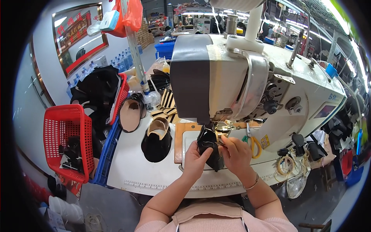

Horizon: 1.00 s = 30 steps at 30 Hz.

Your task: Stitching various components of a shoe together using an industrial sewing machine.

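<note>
We observe a black leather-like piece (212,156) beneath the head of the sewing machine (224,73), its upper end just beside the metal parts of the needle area. Our left grip (196,159) is clenched on the piece's left side, thumb laid over its face. Our right grip (237,154) sits at the right edge, fingers curled near the needle area; we cannot tell whether it pinches the piece or only touches it. A bracelet (252,183) circles the right wrist. Right of that grip, yellow-handled scissors (256,147) lie near the machine's base. On the white tabletop (127,164), left of the work, we note a black shoe piece with beige lining (156,147); further left, a beige-soled piece (130,116). Beyond the left edge stands a red basket (85,129) with black scraps (72,150) inside.
</note>
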Each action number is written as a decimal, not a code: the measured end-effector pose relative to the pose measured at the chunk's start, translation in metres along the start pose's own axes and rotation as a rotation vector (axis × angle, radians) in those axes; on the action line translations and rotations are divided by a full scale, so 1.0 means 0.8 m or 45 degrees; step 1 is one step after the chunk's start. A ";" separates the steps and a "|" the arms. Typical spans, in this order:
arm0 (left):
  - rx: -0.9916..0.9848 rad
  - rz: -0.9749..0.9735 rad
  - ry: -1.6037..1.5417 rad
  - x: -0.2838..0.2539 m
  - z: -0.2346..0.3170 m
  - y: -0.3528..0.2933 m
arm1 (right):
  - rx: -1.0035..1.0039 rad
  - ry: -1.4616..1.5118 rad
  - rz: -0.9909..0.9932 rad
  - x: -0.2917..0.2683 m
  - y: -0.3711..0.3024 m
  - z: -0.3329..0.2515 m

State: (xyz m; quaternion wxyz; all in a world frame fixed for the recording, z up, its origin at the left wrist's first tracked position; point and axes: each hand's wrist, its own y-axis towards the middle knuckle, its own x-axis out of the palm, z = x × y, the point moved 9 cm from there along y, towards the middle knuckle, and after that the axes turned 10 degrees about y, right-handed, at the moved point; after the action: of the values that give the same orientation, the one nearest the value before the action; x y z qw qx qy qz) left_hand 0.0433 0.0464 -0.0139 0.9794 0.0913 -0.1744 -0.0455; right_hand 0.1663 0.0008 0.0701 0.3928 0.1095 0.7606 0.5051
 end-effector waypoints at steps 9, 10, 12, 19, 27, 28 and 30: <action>-0.108 0.088 -0.221 -0.010 -0.008 0.015 | 0.488 0.748 -0.074 0.020 -0.016 0.040; -0.087 0.084 -0.183 -0.012 -0.007 0.015 | 0.519 0.884 -0.229 0.034 -0.026 0.041; -0.067 0.083 -0.143 -0.011 -0.006 0.014 | 0.593 0.955 -0.246 0.038 -0.031 0.040; -0.071 0.144 -0.125 -0.015 -0.005 0.020 | 0.699 1.048 -0.237 0.046 -0.033 0.047; -0.096 0.164 -0.068 -0.015 0.008 0.036 | 0.821 1.132 -0.055 0.049 -0.033 0.056; -0.097 0.162 -0.069 -0.015 0.009 0.038 | 0.815 1.125 -0.061 0.051 -0.034 0.057; -0.124 0.191 -0.048 -0.017 0.009 0.042 | 0.829 1.122 -0.045 0.056 -0.034 0.063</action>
State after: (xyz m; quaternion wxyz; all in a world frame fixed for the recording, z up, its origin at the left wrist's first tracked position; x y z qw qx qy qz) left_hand 0.0298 0.0799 -0.0050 0.9799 0.0293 -0.1966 0.0177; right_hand 0.1785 0.0473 0.0158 -0.0086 -0.0093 0.9719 0.2351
